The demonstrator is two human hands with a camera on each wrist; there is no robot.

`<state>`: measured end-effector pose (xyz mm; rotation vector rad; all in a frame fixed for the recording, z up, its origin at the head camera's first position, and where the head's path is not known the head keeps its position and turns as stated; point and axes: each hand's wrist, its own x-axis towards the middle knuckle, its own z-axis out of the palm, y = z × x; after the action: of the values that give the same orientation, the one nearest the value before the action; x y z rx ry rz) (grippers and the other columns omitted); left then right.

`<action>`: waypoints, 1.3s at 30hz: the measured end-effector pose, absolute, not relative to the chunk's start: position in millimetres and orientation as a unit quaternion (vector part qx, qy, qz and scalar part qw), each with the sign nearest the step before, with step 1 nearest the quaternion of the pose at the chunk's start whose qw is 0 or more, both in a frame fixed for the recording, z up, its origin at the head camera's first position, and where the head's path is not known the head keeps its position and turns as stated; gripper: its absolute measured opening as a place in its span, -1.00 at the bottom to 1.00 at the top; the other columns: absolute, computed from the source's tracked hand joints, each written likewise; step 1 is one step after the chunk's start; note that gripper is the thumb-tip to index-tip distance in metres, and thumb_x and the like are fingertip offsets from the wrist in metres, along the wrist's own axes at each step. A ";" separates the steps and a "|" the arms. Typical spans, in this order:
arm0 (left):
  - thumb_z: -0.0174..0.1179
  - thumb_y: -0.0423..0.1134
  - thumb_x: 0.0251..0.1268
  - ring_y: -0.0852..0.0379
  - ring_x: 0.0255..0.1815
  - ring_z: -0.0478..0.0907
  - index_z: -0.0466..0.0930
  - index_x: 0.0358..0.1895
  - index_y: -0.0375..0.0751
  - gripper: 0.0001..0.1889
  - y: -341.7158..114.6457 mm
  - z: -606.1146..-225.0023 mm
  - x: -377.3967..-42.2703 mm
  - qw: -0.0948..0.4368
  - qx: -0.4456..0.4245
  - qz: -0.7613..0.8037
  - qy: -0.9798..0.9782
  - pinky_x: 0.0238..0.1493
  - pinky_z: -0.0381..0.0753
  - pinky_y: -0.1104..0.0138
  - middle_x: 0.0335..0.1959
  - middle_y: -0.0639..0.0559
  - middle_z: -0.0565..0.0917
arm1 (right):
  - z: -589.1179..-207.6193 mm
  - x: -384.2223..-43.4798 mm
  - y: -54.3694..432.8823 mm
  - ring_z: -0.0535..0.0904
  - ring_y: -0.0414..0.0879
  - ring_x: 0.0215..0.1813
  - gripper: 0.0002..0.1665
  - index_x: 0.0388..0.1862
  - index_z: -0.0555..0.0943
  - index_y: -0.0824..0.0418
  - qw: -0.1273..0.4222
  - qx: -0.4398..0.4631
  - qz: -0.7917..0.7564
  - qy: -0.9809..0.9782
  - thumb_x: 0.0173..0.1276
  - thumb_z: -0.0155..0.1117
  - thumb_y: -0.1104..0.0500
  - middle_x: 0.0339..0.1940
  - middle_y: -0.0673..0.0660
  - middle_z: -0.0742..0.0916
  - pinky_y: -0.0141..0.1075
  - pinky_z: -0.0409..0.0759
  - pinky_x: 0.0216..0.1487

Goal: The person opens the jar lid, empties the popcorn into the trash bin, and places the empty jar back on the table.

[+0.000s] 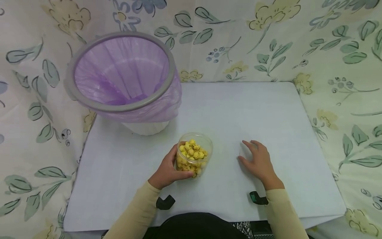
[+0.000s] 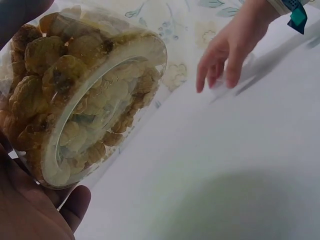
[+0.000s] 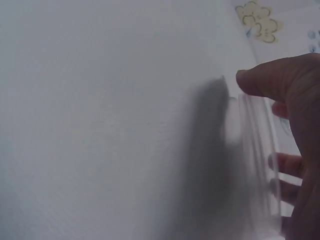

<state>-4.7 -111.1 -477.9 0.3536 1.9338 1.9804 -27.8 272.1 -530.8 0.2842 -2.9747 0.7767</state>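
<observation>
My left hand (image 1: 168,171) grips a clear plastic jar (image 1: 209,146) without a lid, its thumb on the near side. Yellow popcorn (image 1: 193,151) fills much of the jar. In the left wrist view the jar's round base (image 2: 95,115) shows, tilted and raised from the table. Off to the right, my right hand (image 1: 261,164) holds a clear round lid (image 3: 257,165) by its rim, low over the white tabletop. The thumb is on one edge and the fingers are behind it. In the head view the lid is barely visible.
A bin (image 1: 146,127) lined with a purple bag (image 1: 119,66) and ringed by a grey rim (image 1: 171,71) stands at the back left of the white table (image 1: 238,109). Floral cloth (image 1: 343,43) hangs behind and at both sides.
</observation>
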 end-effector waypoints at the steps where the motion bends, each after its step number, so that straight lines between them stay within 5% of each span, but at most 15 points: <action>1: 0.62 -0.08 0.08 -0.06 0.46 0.40 0.23 0.58 -0.01 -0.01 -111.2 -478.3 -4.3 0.176 0.125 0.699 0.682 0.48 0.25 -0.19 0.46 -0.03 0.45 | -532.4 -27.1 272.7 0.36 0.49 0.39 -0.24 0.43 0.53 0.21 0.024 0.090 0.249 -0.964 0.26 0.54 0.11 0.38 0.51 0.49 0.41 0.31 0.33; 11: 0.64 -0.08 0.05 -0.03 0.53 0.33 0.22 0.59 0.06 0.03 -114.3 -485.2 1.9 0.185 0.115 0.692 0.689 0.53 0.16 -0.22 0.51 0.02 0.40 | -534.4 -26.0 272.4 0.21 0.51 0.53 -0.19 0.46 0.51 0.13 0.012 0.071 0.239 -0.968 0.23 0.56 0.09 0.49 0.44 0.40 0.58 0.09 0.39; 18: 0.66 -0.09 0.03 -0.03 0.53 0.32 0.24 0.59 0.12 0.03 -121.5 -489.5 5.9 0.171 0.113 0.691 0.693 0.53 0.13 -0.24 0.50 0.06 0.42 | -516.6 -40.2 264.5 0.13 0.58 0.57 -0.15 0.48 0.49 0.10 0.066 0.102 0.264 -0.957 0.20 0.57 0.09 0.51 0.46 0.38 0.65 -0.04 0.38; 28: 0.64 -0.09 0.06 -0.06 0.56 0.29 0.16 0.65 -0.08 0.10 -125.2 -489.7 10.6 0.172 0.118 0.690 0.693 0.52 0.12 -0.27 0.52 0.07 0.39 | -475.3 -66.9 234.9 0.04 0.46 0.66 -0.16 0.55 0.45 0.09 0.071 0.155 0.292 -0.941 0.30 0.51 0.16 0.60 0.43 0.30 0.50 0.12 0.46; 39: 0.64 -0.11 0.06 -0.05 0.53 0.32 0.16 0.65 -0.04 0.09 -130.9 -492.6 13.8 0.170 0.107 0.688 0.697 0.50 0.17 -0.25 0.52 0.06 0.40 | -424.2 -99.0 207.3 0.07 0.31 0.69 -0.12 0.60 0.39 0.07 0.097 0.201 0.288 -0.931 0.33 0.50 0.14 0.67 0.31 0.25 0.41 0.25 0.46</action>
<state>13.8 -130.9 -492.6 0.3054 1.9805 1.9541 -99.0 207.3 -424.2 0.5963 -2.7578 0.8539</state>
